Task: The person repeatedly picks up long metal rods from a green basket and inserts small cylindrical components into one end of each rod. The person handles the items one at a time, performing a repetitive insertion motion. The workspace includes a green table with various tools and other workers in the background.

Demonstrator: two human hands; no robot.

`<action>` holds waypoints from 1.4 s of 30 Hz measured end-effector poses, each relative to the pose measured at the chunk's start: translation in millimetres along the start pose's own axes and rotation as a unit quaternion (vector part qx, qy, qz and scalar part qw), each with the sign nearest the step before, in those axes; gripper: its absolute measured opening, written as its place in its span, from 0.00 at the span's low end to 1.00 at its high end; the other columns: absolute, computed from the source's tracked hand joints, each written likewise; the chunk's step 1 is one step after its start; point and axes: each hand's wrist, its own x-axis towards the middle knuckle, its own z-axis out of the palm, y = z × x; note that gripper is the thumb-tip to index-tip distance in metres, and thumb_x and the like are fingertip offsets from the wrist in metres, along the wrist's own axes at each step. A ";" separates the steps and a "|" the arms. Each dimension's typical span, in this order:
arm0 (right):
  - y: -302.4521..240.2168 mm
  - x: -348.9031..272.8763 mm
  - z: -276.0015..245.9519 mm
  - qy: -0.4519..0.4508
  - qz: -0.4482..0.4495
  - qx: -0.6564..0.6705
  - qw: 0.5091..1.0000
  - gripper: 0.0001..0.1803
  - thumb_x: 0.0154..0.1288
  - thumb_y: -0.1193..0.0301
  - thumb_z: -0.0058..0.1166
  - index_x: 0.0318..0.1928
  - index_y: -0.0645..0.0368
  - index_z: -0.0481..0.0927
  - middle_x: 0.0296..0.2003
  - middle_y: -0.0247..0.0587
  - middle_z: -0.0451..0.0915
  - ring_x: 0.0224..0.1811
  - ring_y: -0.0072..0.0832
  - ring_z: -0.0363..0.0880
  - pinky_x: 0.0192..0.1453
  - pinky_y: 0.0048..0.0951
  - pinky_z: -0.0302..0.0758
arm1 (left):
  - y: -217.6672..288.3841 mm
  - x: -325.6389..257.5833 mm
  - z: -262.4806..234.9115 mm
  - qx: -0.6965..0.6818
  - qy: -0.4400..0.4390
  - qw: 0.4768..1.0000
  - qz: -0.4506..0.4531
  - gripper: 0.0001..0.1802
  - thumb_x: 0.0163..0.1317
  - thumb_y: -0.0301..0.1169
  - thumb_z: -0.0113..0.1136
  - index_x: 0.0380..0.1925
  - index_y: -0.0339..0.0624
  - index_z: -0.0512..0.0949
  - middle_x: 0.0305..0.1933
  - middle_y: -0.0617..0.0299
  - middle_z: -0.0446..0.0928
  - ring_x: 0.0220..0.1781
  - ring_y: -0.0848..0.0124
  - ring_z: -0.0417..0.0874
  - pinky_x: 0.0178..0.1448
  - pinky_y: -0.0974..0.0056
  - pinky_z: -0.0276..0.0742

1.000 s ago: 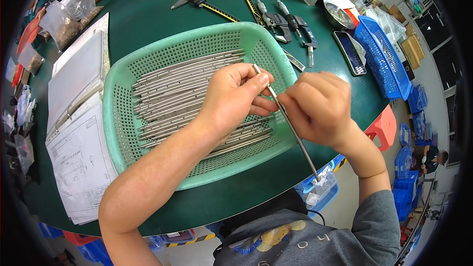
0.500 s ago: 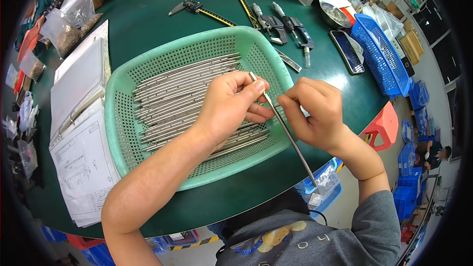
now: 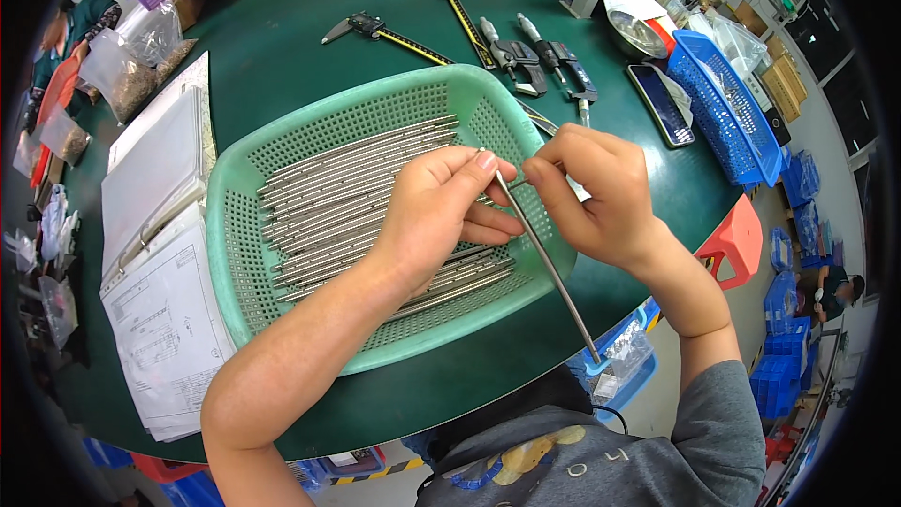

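My left hand (image 3: 432, 207) is closed on the upper end of a slim metal rod (image 3: 555, 277), thumb and forefinger pinching it. The rod slants down to the right, its lower end past the table's front edge. Beside that upper end my right hand (image 3: 603, 192) is closed in a pinch. A thin, dark, pin-like piece (image 3: 522, 184) juts from its fingertips and meets the rod's side; its exact kind is too small to tell. Under my left hand stands a green perforated plastic basket (image 3: 218, 253), holding several similar metal rods (image 3: 347, 190) with small holes, laid side by side.
Beyond the basket lie two calipers (image 3: 366, 25) and two micrometers (image 3: 514, 58). A phone (image 3: 660, 105) and a blue basket (image 3: 718, 103) sit at the right, an open binder of drawings (image 3: 164, 319) at the left. A red stool (image 3: 737, 242) stands by the table's right edge.
The view has shifted slightly, so the basket and table appear a little lower. Both hands keep their grips; the rod's upper end now shows less above my left fingertips.
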 end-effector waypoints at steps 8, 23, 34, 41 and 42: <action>0.7 0.4 3.2 -0.003 -0.023 -0.029 0.999 0.06 0.45 0.77 0.54 0.18 0.58 0.70 0.14 0.36 0.68 0.13 0.32 0.68 0.15 0.29 0.62 | 1.7 0.7 -1.4 0.023 -0.011 1.000 -0.015 0.12 0.61 0.34 0.45 0.33 0.35 0.70 0.31 0.60 0.72 0.28 0.70 0.80 0.31 0.72 0.79; -2.2 -0.2 -4.7 0.006 0.033 0.068 0.997 0.05 0.46 0.81 0.54 0.20 0.62 0.71 0.14 0.38 0.69 0.13 0.28 0.69 0.15 0.24 0.62 | -1.5 -3.2 4.7 0.012 -0.038 0.999 0.022 0.08 0.61 0.29 0.44 0.30 0.34 0.70 0.31 0.59 0.73 0.29 0.70 0.80 0.32 0.72 0.79; 4.4 7.6 -2.1 0.071 -0.029 0.055 0.996 0.06 0.44 0.79 0.54 0.19 0.59 0.70 0.13 0.36 0.68 0.12 0.31 0.67 0.15 0.27 0.62 | -1.4 -2.2 4.8 0.044 -0.067 0.994 0.070 0.08 0.60 0.30 0.48 0.29 0.34 0.69 0.31 0.56 0.75 0.31 0.68 0.80 0.34 0.69 0.80; 3.3 6.4 -5.0 0.043 -0.067 -0.022 0.997 0.08 0.41 0.78 0.55 0.18 0.58 0.69 0.12 0.35 0.65 0.11 0.31 0.64 0.14 0.28 0.59 | -4.7 -0.6 5.8 0.038 -0.059 0.996 0.054 0.08 0.60 0.29 0.48 0.33 0.33 0.72 0.29 0.62 0.73 0.31 0.73 0.79 0.34 0.73 0.77; 4.3 7.1 -4.5 0.039 -0.066 -0.024 0.997 0.08 0.41 0.78 0.55 0.18 0.58 0.69 0.12 0.35 0.65 0.11 0.31 0.64 0.14 0.29 0.59 | -5.7 0.5 5.6 0.037 -0.058 0.996 0.054 0.08 0.60 0.29 0.48 0.33 0.33 0.72 0.29 0.61 0.73 0.31 0.73 0.79 0.34 0.73 0.76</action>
